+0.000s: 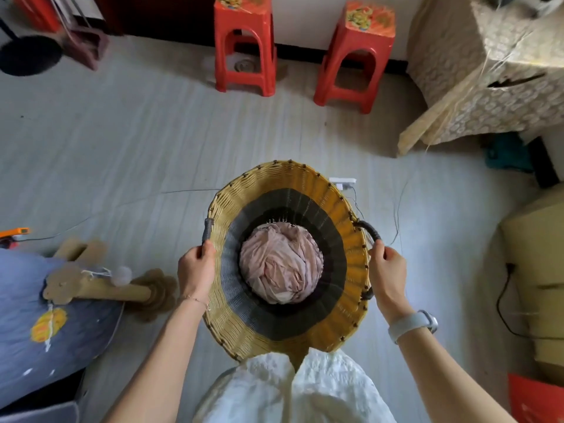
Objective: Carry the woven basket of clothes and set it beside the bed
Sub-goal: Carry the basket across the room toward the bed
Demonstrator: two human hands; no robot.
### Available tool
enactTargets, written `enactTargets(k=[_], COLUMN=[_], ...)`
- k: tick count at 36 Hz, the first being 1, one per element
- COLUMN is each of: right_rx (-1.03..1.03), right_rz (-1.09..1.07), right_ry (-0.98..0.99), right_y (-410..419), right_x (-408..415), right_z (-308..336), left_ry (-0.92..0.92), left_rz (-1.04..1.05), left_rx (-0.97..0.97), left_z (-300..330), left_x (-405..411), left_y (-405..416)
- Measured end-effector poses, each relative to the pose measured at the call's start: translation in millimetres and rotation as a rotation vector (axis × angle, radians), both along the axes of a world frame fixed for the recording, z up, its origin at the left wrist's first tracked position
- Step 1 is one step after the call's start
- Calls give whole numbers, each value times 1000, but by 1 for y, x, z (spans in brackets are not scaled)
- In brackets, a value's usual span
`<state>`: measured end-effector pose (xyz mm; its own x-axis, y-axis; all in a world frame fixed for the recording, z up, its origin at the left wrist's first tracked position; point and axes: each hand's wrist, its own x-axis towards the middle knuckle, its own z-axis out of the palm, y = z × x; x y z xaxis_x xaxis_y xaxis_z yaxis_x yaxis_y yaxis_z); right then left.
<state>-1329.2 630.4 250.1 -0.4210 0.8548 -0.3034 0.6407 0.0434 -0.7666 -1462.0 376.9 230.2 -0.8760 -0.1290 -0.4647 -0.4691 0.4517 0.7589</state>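
The woven basket (341, 227) is round, with a yellow rim and grey and black bands inside, and I look straight down into it in front of my white skirt. Crumpled pink clothes (280, 264) lie at its bottom. My left hand (197, 270) is closed on the dark left handle. My right hand (387, 273) grips the dark right handle. The basket appears to be off the pale floor, held between both hands. A corner of the bed (488, 77), covered in a beige patterned cloth, is at the upper right.
Two red plastic stools (244, 47) stand by the far wall. A blue-grey cushion (45, 315) with a cardboard cat toy (100, 288) lies at the left. A white power strip (343, 181) and thin cables lie on the floor behind the basket. Cardboard boxes (540, 270) stand at the right.
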Motion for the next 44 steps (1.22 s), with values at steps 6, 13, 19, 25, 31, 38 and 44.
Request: enactTargets(k=[6, 13, 19, 25, 31, 38, 44], right_rx=[-26, -66, -3, 10, 93, 201, 254], right_rz=[44, 231, 377, 538, 662, 672, 701], right_ry=[-7, -11, -42, -70, -134, -128, -82], right_y=[23, 52, 54, 48, 23, -10, -52], right_x=[-103, -264, -374, -469, -561, -688, -785], right_z=[-14, -18, -13, -5, -7, -3, 18], left_ry=[19, 11, -49, -53, -44, -13, -5], left_rz=[25, 174, 259, 334, 344, 325, 381], left_rx=[-73, -78, -143, -164, -243, -187, -151], left_z=[-1, -4, -1, -13, -21, -31, -10], left_x=[-82, -218, -276, -329, -403, -533, -621], left_y=[12, 35, 37, 10, 1, -36, -73])
